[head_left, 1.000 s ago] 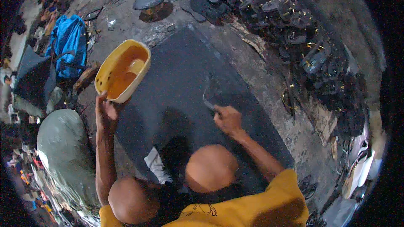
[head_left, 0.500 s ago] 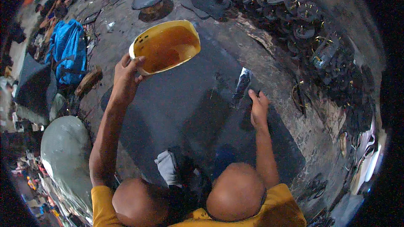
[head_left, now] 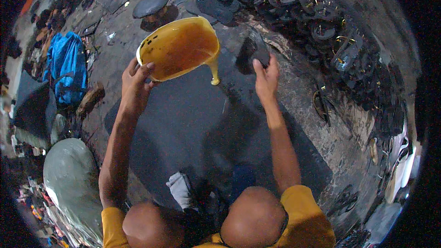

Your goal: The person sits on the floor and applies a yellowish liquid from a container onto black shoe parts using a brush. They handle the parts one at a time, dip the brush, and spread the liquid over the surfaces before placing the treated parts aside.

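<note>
My left hand (head_left: 136,85) grips the left end of a cut-open yellow-white plastic container (head_left: 198,22), thumb over its rim. The container is tilted, with amber, syrupy liquid (head_left: 181,50) inside. From its right corner a thick yellowish strand (head_left: 214,71) hangs down. A dark, flat, flexible-looking piece (head_left: 258,48) is pinched in my right hand (head_left: 267,80), thumb on its near side; its exact kind cannot be made out. Below both hands a large dark grey sheet (head_left: 174,119) lies on the ground, with a darker, wet-looking area in its middle.
Dark sandals or soles with yellowish bits (head_left: 326,32) are heaped at far right. A round, dark-topped object (head_left: 150,5) stands beyond the container. At left are a blue bag (head_left: 66,64), a wood block (head_left: 90,98) and a rounded grey-green bundle (head_left: 71,170). My knees (head_left: 252,218) are near.
My right hand has moved away from me and slightly left with the dark piece, lifting it toward the sheet's far edge. The container has tipped, and a strand now hangs from its right corner.
</note>
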